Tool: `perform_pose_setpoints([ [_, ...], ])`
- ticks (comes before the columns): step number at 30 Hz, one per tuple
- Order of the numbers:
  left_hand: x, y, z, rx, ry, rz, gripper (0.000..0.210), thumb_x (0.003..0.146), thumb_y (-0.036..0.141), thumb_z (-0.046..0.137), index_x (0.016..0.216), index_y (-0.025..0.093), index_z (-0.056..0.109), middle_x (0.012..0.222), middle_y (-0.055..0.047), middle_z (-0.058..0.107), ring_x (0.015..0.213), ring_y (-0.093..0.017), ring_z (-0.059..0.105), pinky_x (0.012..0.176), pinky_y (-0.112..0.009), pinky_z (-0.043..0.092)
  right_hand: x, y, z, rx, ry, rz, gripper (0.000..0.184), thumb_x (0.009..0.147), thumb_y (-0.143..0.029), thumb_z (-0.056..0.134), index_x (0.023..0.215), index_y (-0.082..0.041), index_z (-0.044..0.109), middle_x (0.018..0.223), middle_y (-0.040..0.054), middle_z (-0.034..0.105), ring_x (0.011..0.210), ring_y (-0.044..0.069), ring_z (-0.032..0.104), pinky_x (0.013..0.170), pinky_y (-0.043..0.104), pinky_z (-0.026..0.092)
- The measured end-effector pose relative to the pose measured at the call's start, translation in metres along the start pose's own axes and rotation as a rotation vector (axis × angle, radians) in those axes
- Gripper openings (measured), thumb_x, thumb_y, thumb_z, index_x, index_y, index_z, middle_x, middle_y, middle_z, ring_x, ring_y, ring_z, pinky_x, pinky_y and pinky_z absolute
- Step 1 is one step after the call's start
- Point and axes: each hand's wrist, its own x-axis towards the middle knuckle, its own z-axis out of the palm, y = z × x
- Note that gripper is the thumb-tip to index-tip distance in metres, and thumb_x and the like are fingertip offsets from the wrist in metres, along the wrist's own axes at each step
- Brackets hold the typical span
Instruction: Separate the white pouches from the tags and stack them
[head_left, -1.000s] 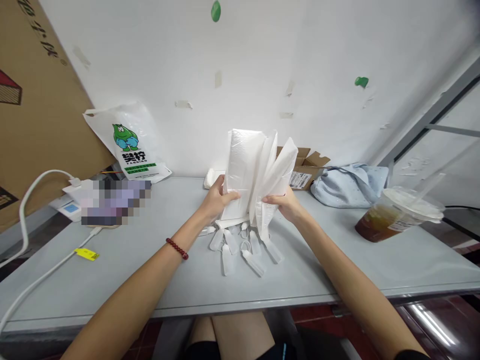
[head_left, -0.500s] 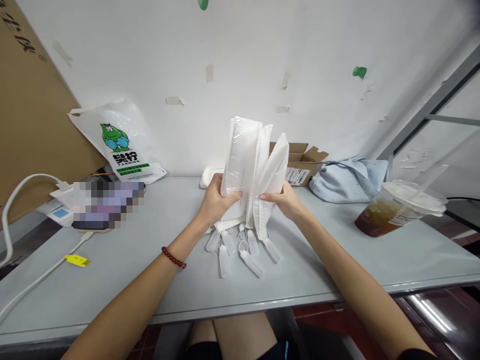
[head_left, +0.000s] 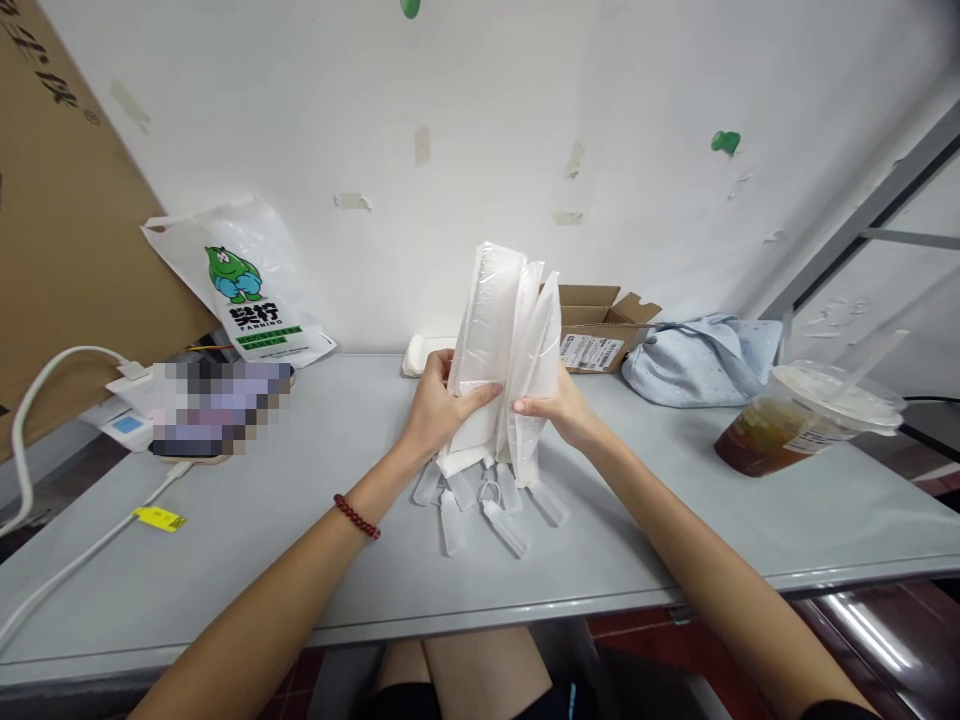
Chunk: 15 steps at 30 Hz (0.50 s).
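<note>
A bundle of folded white pads [head_left: 491,320], thin and plastic-like, stands upright between my two hands just above the desk. My left hand [head_left: 442,400] is closed on its left side, thumb across the front. On the opposite side my right hand [head_left: 555,405] grips the bundle, its thumb also in front; the fingers behind are hidden. Under and in front of the pads lie several small translucent plastic vials [head_left: 505,527], some with loop ends. Behind my left hand a white folded piece [head_left: 425,352] rests on the desk, partly covered.
On the grey desk [head_left: 360,590], an open cardboard box [head_left: 592,345] and a light blue cloth pouch [head_left: 679,365] stand behind the hands. A drink cup [head_left: 799,420] tilts at right. At left are a phone [head_left: 225,410], a white cable [head_left: 97,545] and a plastic bag [head_left: 244,290].
My hands have drawn closer together, pressing the fanned pads into a narrower bundle. The right-hand pads have moved left, and more of the cardboard box shows.
</note>
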Motion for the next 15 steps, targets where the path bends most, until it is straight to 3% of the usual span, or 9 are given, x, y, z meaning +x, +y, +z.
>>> perform_pose_setpoints([
  [5, -0.0029, 0.002, 0.0024, -0.021, -0.051, 0.009, 0.055, 0.064, 0.041, 0.076, 0.106, 0.018, 0.048, 0.108, -0.008, 0.056, 0.104, -0.026, 0.054, 0.087, -0.04, 0.044, -0.0011, 0.0014, 0.0022, -0.02, -0.039, -0.074, 0.101, 0.053, -0.039, 0.083, 0.137, -0.027, 0.027, 0.14, 0.0086, 0.038, 0.129, 0.027, 0.037, 0.105, 0.042, 0.034],
  [11, -0.004, 0.0044, -0.0052, -0.092, -0.334, -0.039, 0.076, 0.066, 0.055, 0.071, 0.125, 0.021, 0.038, 0.13, -0.013, 0.045, 0.122, -0.03, 0.044, 0.098, -0.043, 0.04, -0.0014, 0.0002, 0.0026, 0.006, -0.019, -0.052, 0.097, 0.055, -0.036, 0.082, 0.135, -0.026, 0.028, 0.138, 0.0096, 0.041, 0.125, 0.028, 0.042, 0.101, 0.043, 0.039],
  [15, -0.0084, 0.0077, -0.0028, -0.205, -0.439, 0.06, 0.076, 0.074, 0.073, 0.046, 0.13, 0.022, 0.039, 0.14, -0.012, 0.039, 0.132, -0.031, 0.032, 0.106, -0.041, 0.033, -0.0008, 0.0017, 0.0027, 0.015, 0.012, -0.021, 0.096, 0.054, -0.038, 0.082, 0.134, -0.027, 0.03, 0.136, 0.0081, 0.044, 0.125, 0.028, 0.042, 0.101, 0.044, 0.038],
])
